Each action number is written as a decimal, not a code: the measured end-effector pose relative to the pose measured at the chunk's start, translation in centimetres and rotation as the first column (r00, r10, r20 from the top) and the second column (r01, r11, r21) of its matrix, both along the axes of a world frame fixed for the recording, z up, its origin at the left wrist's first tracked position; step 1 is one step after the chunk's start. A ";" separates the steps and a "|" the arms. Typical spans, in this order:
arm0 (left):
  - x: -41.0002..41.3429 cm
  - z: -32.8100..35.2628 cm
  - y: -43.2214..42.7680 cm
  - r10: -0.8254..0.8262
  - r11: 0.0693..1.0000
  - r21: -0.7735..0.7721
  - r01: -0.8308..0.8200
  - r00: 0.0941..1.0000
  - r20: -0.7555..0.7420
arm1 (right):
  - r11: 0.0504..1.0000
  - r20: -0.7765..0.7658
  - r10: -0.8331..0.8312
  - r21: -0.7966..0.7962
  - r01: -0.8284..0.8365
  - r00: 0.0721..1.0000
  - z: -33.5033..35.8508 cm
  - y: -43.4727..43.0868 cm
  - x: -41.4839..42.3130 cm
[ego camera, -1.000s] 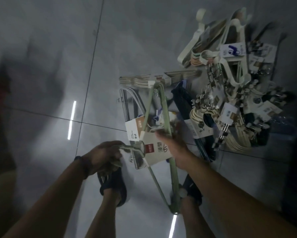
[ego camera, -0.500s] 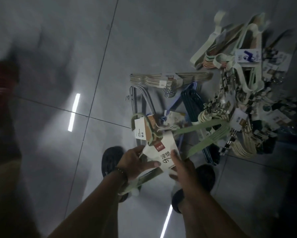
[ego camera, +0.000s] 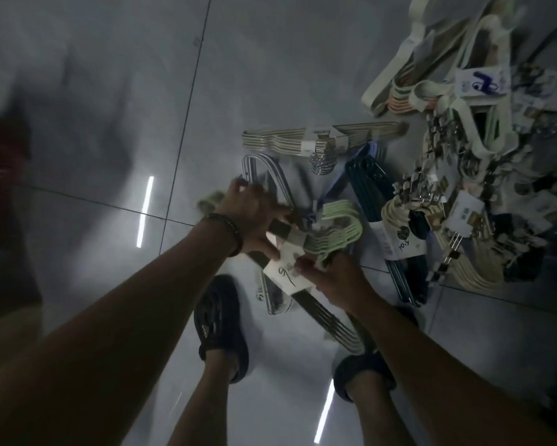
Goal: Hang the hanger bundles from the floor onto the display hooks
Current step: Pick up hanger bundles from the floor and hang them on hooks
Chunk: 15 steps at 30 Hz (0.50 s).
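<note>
Nearest, two dark sandals (ego camera: pixel 221 323) are seen on the grey tiled floor (ego camera: pixel 110 91), just below the green hanger bundle (ego camera: pixel 335 233). The bundle is held tilted above them by both hands. The left hand (ego camera: pixel 254 217) is curled over its upper left end, and the right hand (ego camera: pixel 332 278) is clamped on it beside the paper label (ego camera: pixel 287 272); single fingers are blurred. Beyond the bundle and to its right, a pile of other hanger bundles (ego camera: pixel 464 188) is spread on the floor.
</note>
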<state>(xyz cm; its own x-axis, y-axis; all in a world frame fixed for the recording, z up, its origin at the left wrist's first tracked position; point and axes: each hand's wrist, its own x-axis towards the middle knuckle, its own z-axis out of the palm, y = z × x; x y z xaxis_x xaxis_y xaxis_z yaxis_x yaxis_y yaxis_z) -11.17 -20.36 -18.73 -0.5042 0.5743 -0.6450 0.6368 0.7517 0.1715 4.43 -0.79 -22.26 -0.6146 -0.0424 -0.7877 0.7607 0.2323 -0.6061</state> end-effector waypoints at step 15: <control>10.8 -12.2 -1.6 0.797 -0.168 -0.274 -0.947 -0.294 0.528 | 0.933 0.286 0.304 0.105 -0.345 0.909 -7.1 -4.4 -0.9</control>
